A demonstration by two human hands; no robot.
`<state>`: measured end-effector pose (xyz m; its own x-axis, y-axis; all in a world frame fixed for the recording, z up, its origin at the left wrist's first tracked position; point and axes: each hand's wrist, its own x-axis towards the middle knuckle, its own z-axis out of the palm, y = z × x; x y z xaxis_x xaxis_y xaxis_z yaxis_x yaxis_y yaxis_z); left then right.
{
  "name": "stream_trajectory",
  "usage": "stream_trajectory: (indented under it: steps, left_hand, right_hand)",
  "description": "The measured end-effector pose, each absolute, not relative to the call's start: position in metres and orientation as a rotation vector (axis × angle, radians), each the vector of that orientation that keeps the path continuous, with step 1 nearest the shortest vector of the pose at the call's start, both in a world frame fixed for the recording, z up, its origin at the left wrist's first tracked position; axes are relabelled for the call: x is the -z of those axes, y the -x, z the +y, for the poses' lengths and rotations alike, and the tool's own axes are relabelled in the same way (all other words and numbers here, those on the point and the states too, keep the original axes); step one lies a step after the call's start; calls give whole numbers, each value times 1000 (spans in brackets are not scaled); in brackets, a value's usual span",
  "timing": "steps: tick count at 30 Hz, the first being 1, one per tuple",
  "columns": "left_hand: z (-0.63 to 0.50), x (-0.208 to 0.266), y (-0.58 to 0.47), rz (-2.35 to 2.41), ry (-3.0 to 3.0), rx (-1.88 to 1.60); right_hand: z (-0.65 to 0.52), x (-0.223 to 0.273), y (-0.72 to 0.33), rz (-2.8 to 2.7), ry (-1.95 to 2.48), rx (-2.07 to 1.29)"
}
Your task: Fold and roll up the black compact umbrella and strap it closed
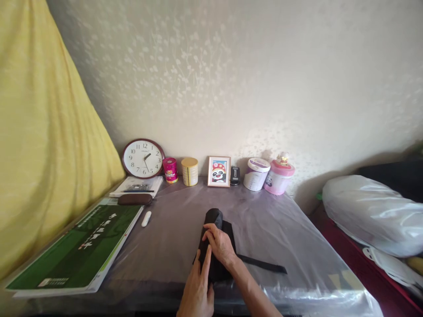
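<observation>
A black fabric bundle (pixel 214 215), partly rolled, lies lengthwise on the table in front of me. Flatter black fabric spreads out under its right side, and a narrow black strap (pixel 262 263) trails to the right. My right hand (pixel 220 245) is closed over the roll from above, its fingers bent across the top. Below it, my left hand (pixel 199 281) rests against the near part of the bundle with fingers stretched forward and slightly apart. The fabric beneath both hands is mostly hidden.
A plastic-covered table (pixel 172 246) bears a green book (pixel 79 246), a brown case (pixel 135 199) and a small white object (pixel 146 219) at left. Along the wall stand a clock (pixel 143 158), cans (pixel 189 171), a panda picture frame (pixel 219 171) and lidded tubs (pixel 256 174).
</observation>
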<state>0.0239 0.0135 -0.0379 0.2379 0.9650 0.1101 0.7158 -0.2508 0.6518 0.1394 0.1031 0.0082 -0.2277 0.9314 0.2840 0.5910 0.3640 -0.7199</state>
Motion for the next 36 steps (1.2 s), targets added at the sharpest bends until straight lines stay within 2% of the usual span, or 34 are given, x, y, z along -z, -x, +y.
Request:
stream_trajectory:
  steps: [7, 11, 22, 29, 36]
  left_hand:
    - [22, 69, -16, 1436, -2077, -758]
    - [22, 71, -16, 1410, -2065, -766]
    - [20, 44, -19, 1412, -1866, -772]
    - [17, 36, -23, 1405, -1782, -855]
    - [18, 42, -23, 1374, -1730, -960]
  right_hand:
    - [96, -4, -149, -2095, 1088, -329]
    - [107, 1, -153, -2175, 1111, -277]
    - [175, 13, -159, -2051, 1266, -371]
    - [173, 14, -194, -1581, 1587, -520]
    - [146, 24, -227, -1303, 1692, -837]
